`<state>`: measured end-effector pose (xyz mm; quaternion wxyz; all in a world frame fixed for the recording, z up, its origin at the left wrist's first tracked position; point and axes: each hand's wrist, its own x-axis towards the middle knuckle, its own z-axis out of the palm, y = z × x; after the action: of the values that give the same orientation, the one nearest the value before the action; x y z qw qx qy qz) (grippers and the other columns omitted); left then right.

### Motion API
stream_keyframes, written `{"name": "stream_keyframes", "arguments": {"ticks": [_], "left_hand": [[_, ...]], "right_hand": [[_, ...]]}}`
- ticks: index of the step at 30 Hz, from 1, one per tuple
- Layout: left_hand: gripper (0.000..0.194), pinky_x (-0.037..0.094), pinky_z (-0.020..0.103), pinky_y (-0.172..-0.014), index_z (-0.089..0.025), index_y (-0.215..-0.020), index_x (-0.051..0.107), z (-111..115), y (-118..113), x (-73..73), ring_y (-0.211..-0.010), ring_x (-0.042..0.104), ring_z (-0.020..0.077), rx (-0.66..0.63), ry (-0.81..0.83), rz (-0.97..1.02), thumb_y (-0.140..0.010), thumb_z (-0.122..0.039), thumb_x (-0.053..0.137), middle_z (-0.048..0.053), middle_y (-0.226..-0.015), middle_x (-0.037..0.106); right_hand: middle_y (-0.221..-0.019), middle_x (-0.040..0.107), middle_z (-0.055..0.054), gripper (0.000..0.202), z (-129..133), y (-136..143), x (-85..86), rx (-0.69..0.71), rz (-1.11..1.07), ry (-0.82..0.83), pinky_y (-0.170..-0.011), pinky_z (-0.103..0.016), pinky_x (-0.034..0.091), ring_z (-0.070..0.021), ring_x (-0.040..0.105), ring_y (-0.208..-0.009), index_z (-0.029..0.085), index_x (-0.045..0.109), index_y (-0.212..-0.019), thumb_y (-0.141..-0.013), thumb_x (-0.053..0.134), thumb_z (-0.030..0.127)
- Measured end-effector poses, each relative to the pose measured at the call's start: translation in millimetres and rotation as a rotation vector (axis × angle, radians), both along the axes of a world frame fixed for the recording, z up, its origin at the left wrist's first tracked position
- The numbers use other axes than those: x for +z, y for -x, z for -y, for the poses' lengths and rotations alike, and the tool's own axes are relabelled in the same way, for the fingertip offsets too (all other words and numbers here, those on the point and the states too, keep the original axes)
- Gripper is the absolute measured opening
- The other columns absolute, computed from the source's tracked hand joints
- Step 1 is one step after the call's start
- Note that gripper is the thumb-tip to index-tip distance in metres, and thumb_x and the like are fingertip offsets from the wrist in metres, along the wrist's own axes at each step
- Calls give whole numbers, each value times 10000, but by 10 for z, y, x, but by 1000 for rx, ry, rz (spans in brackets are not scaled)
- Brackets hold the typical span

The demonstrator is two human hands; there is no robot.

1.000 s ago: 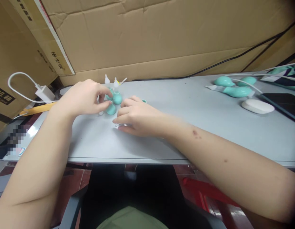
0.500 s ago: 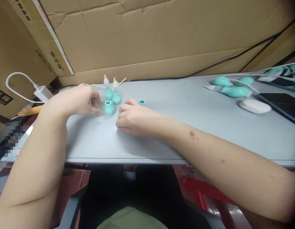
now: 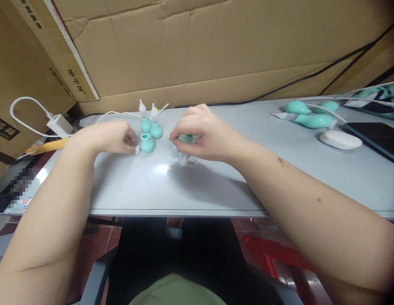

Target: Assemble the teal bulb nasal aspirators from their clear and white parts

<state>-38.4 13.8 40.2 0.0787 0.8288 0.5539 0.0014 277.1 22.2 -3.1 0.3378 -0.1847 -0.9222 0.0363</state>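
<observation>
On the grey table, an open-necked teal bulb [image 3: 147, 144] stands between my hands. Behind it are two teal bulbs [image 3: 156, 130] with clear pointed nozzles. My left hand [image 3: 122, 137] is closed, its fingertips pinching a small white piece [image 3: 137, 150] just left of the open bulb. Fingers bent and tips together, my right hand [image 3: 199, 133] hovers around another teal bulb [image 3: 188, 138], seen through the gap between thumb and fingers; what its fingertips hold is too small to name. Below that hand lie small white pieces [image 3: 183, 161].
At the right of the table [image 3: 216, 203] lie several wrapped teal bulbs [image 3: 314, 121], a white oval object [image 3: 340, 140] and a dark flat device [image 3: 375, 137]. A white charger [image 3: 60, 125] with cable sits far left. Cardboard [image 3: 216, 51] stands behind.
My right hand has lifted and moved right and back, uncovering small white pieces. My left fingers have come together on a small white piece beside the open bulb.
</observation>
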Motion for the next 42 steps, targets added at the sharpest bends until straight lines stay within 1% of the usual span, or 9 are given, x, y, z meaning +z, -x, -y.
{"name": "stream_keyframes", "arguments": {"ticks": [4,12,16,19,21,26,31,37,42], "left_hand": [[316,489,328,-723,-331,-988,924,-63,9,2,-726,727,201,36,116,-51,-807,-582,857,-20,-922,894],[188,512,342,-709,-313,-867,880,-35,18,90,-771,779,229,131,188,-80,-813,-480,814,-22,-861,885],[83,492,367,-709,-274,-842,886,-72,188,130,-664,639,187,205,-315,67,-818,-338,839,-13,-747,828],[128,572,422,-765,-215,-870,878,-187,234,70,-688,659,184,223,-749,558,-854,-325,943,12,-748,813],[232,635,469,-787,-219,-880,864,-244,160,1,-710,700,193,122,-805,805,-883,-399,1011,13,-797,824],[240,711,449,-752,-246,-843,878,-207,-236,-213,-787,810,212,-193,-534,1155,-800,-384,1070,21,-870,872],[152,730,404,-802,-255,-875,891,-165,-461,-416,-900,869,235,-380,-398,1091,-867,-350,1009,48,-970,903],[203,741,387,-796,-264,-872,884,-163,-493,-451,-899,872,232,-385,-419,1068,-894,-426,1004,53,-971,912],[169,734,340,-761,-213,-868,870,-134,-539,-434,-854,857,200,-374,-429,1136,-864,-320,1001,56,-933,899]], "right_hand": [[-844,805,-20,175,-15,5,-12,12,-21,-3,-967,-442,370,-242,626,-930,228,801,-919,-1007,650,213],[-842,807,-19,162,-13,18,-26,0,-20,19,-987,-448,402,-244,651,-933,237,797,-920,-999,657,216],[-914,841,-17,163,-41,16,-58,-22,-113,19,-1000,-457,465,-232,701,-922,248,840,-980,-985,684,200],[-1001,876,-13,192,-57,35,-91,-11,-210,45,-989,-454,541,-224,750,-938,273,882,-1040,-1000,707,205],[-1051,893,-8,198,-52,55,-97,-1,-294,102,-970,-438,598,-220,778,-962,293,900,-1053,-1003,727,211],[-1042,911,-29,91,-12,114,-56,-41,-530,346,-952,-423,698,-230,820,-958,268,926,-991,-948,849,248],[-991,903,-44,63,7,163,-32,-59,-648,524,-953,-458,745,-265,845,-963,259,925,-937,-904,950,307],[-1004,898,-56,73,44,174,-15,-87,-668,578,-976,-479,756,-292,858,-1020,261,909,-908,-908,973,297],[-1012,898,-52,50,48,179,-7,-81,-683,546,-996,-457,746,-274,854,-1026,261,910,-882,-912,942,237]]}}
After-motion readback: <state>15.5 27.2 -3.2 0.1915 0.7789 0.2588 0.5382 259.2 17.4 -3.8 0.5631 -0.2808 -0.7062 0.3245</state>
